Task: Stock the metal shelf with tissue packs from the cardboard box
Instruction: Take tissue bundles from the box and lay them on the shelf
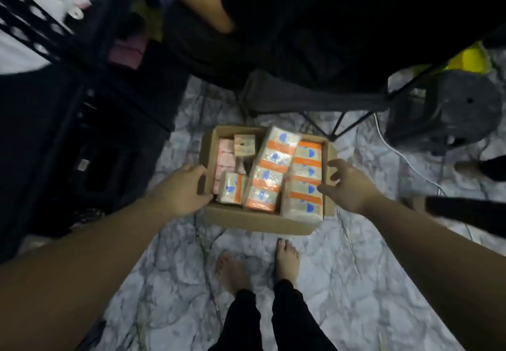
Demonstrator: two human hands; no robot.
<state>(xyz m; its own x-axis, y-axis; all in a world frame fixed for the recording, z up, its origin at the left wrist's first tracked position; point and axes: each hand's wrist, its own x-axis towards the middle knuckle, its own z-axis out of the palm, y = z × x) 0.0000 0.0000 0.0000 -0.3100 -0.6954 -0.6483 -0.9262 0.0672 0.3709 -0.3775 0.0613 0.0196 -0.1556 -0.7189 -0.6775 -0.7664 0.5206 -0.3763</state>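
An open cardboard box (254, 220) sits on the marbled floor just ahead of my bare feet. It holds several tissue packs: long white-and-orange multipacks with blue marks (269, 170), another such row on the right (305, 178), a small single pack (232, 190) and pink packs (226, 159). My left hand (183, 189) is at the box's left wall, fingers curled by the rim; whether it grips the wall is unclear. My right hand (347, 183) hovers over the right wall with fingers spread and loosely bent, holding nothing. The dark metal shelf (32, 17) stands at the upper left.
A dark folding chair (309, 99) stands behind the box, and a fan base (454, 112) with a white cable sits at the right. Another person's forearm (202, 3) shows at the top. Dark furniture fills the left side.
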